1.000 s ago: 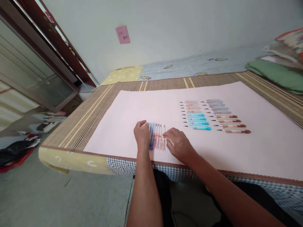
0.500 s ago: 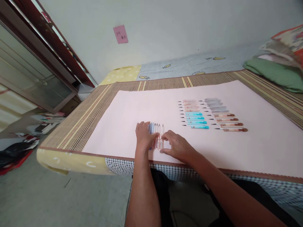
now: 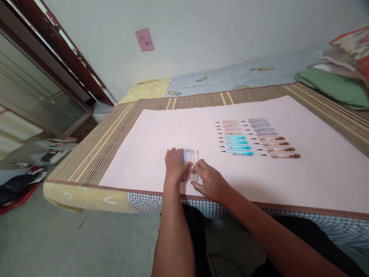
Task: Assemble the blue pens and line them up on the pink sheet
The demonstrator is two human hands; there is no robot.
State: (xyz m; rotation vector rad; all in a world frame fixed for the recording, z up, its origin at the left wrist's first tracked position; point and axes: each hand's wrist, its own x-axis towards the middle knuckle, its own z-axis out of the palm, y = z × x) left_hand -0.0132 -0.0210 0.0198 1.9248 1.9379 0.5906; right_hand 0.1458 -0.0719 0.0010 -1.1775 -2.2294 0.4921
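A side-by-side row of pens [image 3: 189,154], pale blue at the left and clear or whitish at the right, lies on a pale pink sheet [image 3: 138,154]. Over the row's left part my left hand [image 3: 175,163] is curled, its thumb against the pens and its fingers hiding some of them. My right hand [image 3: 208,177] pinches the rightmost pen [image 3: 197,157] from the right side, thumb near its lower end. What lies exactly between the right fingertips is partly hidden. Tips of the visible pens point away from me.
To the right lie two columns of uncapped pens with caps beside them: pink and turquoise pens [image 3: 235,147], and grey and brown pens [image 3: 278,150]. A striped mat [image 3: 98,146] covers the bed beneath the sheet. Green folded cloth [image 3: 331,86] sits at far right; a pink note [image 3: 145,39] is on the wall.
My right hand has shifted slightly left, bringing the rightmost pen nearer the row. The left hand stays nearly in place. The view has tilted a little.
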